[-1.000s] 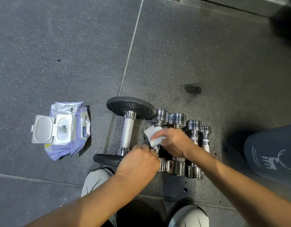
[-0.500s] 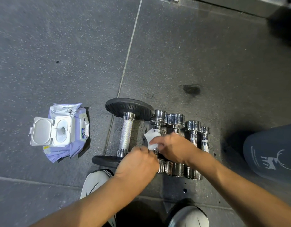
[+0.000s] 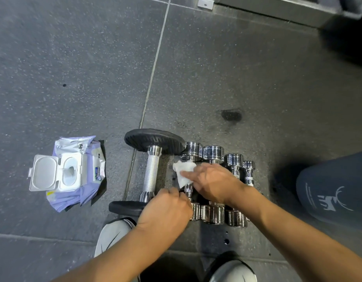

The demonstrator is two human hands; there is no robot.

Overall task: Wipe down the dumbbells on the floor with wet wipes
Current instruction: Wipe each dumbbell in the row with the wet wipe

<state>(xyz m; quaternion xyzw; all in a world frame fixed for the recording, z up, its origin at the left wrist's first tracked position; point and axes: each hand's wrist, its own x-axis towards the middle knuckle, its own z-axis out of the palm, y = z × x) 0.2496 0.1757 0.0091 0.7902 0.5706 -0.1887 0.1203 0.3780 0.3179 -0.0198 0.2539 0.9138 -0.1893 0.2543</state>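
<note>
- A dark grey speckled floor [image 3: 257, 68] of large tiles fills the view.
- A pale seam [image 3: 153, 70] runs from the top edge down toward the person; another crosses low on the left.
- A dark blotch [image 3: 231, 115] marks the right-hand tile, with a small black spot [image 3: 64, 85] on the left-hand one.
- A white left shoe [image 3: 113, 235] and a white right shoe [image 3: 231, 271] stand at the bottom edge.
- A dark blue trouser leg [image 3: 334, 190] bears a pale deer logo [image 3: 328, 201].
- A small metal bracket [image 3: 205, 3] sits at the end of a grey rail [image 3: 277, 9] along the top.
</note>
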